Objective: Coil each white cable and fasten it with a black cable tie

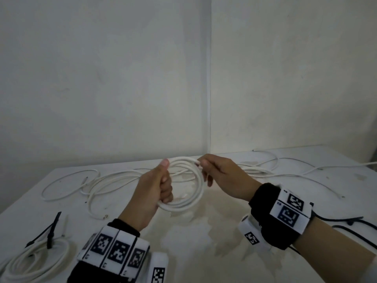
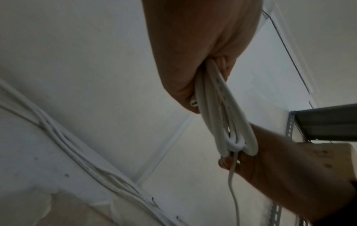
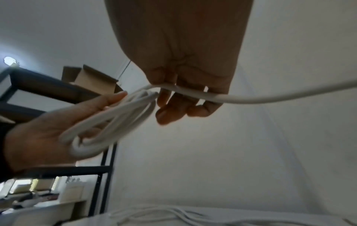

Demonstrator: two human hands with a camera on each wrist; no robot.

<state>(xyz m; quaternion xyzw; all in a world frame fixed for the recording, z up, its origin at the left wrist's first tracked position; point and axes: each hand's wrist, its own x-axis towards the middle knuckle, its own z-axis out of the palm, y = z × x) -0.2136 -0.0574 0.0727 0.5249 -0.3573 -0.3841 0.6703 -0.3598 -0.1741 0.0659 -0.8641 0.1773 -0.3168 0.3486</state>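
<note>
Head view: left hand [image 1: 157,186] fisted round the near-left side of a white cable coil [image 1: 190,180], held above the counter [image 1: 204,252], thumb up along the loops. Right hand [image 1: 216,174] pinches the strand at the coil's top right, between thumb and forefinger. Coil stands roughly on edge, its plane facing the person. Loose white cables [image 1: 91,182] lie spread on the counter behind and to both sides. A finished coil [image 1: 34,260] sits at near left with a black cable tie [image 1: 50,231] on it. More black ties [image 1: 350,223] lie at near right, beside the right forearm.

Left wrist view: left hand [image 2: 193,61] is clamped on the bundled loops [image 2: 222,116]; the right hand [image 2: 280,168] meets the coil's far end, where a single strand [image 2: 231,183] drops away downward.

Right wrist view: right-hand fingers [image 3: 183,105] curl over the free strand [image 3: 251,99], which runs off to that hand's right, so cable remains to be wound. The coil [image 3: 108,126] lies across the left palm [image 3: 44,137].

Judgement: winding is nearly done for this cable. The free tail leads rightward from the coil, on the right hand's side, so that hand should feed the next loop while the left keeps the bundle. The spare ties are also nearer the right hand.
</note>
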